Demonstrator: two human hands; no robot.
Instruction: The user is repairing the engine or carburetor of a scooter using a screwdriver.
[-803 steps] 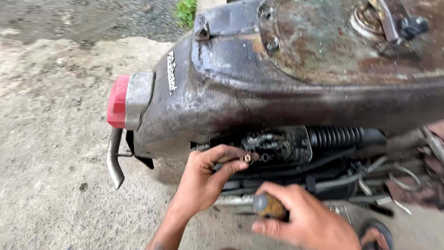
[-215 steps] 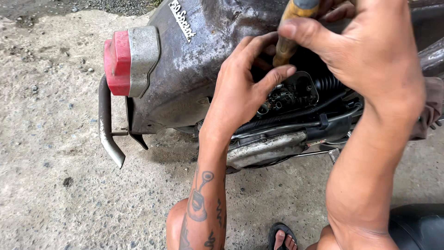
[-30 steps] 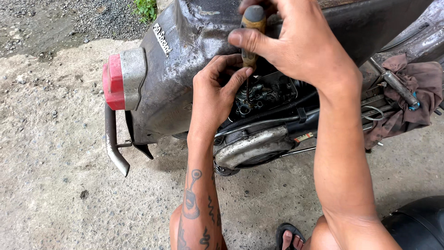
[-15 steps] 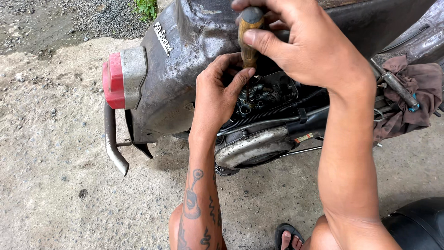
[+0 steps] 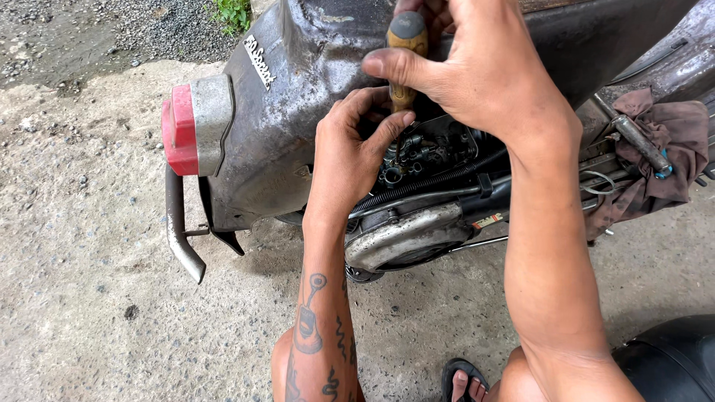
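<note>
We are leaning over a worn grey scooter body (image 5: 298,112) filling the upper half of the frame, its red tail light (image 5: 179,128) at left. Our right hand (image 5: 477,71), top centre, is clamping a yellow-handled screwdriver (image 5: 406,56) pointing down into the carburettor (image 5: 428,152). Just below, our left hand (image 5: 350,152) is curling its fingers against the carburettor's left edge, thumb touching the screwdriver.
</note>
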